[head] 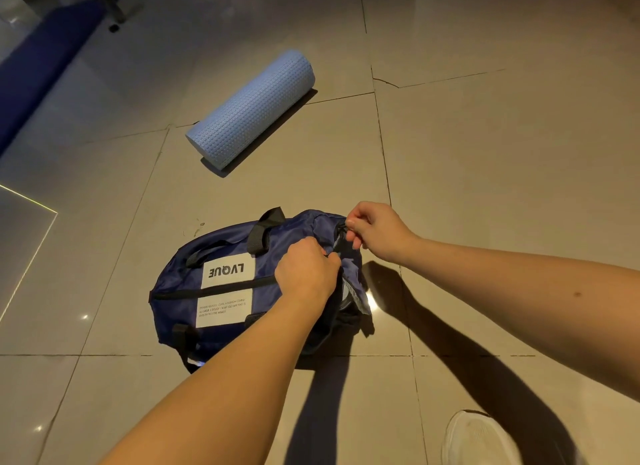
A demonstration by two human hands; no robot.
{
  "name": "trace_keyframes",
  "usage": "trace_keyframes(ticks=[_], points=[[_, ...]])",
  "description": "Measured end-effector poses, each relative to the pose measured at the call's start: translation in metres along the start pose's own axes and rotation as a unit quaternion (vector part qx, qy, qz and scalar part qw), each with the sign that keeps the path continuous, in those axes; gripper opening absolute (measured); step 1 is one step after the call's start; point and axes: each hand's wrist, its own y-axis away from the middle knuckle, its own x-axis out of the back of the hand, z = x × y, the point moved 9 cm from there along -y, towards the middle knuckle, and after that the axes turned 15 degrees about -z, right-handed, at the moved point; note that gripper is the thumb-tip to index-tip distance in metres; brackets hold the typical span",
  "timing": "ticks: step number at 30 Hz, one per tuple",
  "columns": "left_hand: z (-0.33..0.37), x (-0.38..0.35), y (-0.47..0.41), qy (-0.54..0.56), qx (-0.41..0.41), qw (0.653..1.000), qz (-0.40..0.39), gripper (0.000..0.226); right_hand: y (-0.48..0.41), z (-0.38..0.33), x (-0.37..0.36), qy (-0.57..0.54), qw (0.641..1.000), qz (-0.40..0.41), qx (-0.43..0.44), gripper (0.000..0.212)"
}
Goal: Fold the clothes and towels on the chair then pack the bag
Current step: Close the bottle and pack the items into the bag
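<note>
A navy duffel bag (225,291) with black straps and a white label lies on the tiled floor. My left hand (304,270) grips the bag's fabric near its right end, fingers curled over the edge by the zipper. My right hand (374,230) pinches the black zipper pull at the bag's far right corner. Below the hands the zipper gapes a little and something grey shows inside. No clothes, towels or chair are in view.
A light blue foam roller (251,109) lies on the floor beyond the bag. A dark blue mat or bench (38,69) runs along the far left. My white shoe (481,440) is at the bottom right. Beige floor tiles surround the bag.
</note>
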Motion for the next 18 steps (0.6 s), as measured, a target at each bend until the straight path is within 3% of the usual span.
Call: trace_keyframes(ticks=[4,9,14,16,18], points=[[0.005,-0.001,0.000,-0.021,-0.018,1.000,-0.003,0.036,0.007,0.010,-0.002,-0.083,0.995,0.037,-0.050,0.011],[0.024,0.023,0.007,-0.089,-0.082,0.991,0.050,0.042,0.008,0.032,-0.008,-0.256,0.952,0.080,-0.145,0.009],[0.060,0.060,-0.013,-0.183,-0.223,0.949,0.131,0.028,0.012,0.041,-0.024,-0.280,0.926,-0.005,-0.252,0.023],[0.073,0.064,-0.035,-0.211,-0.252,0.939,0.101,0.024,0.017,0.042,-0.028,-0.253,0.922,-0.049,-0.288,0.029],[0.086,0.049,-0.058,-0.275,-0.290,0.917,0.012,0.024,0.020,0.043,-0.028,-0.236,0.921,-0.069,-0.301,0.030]])
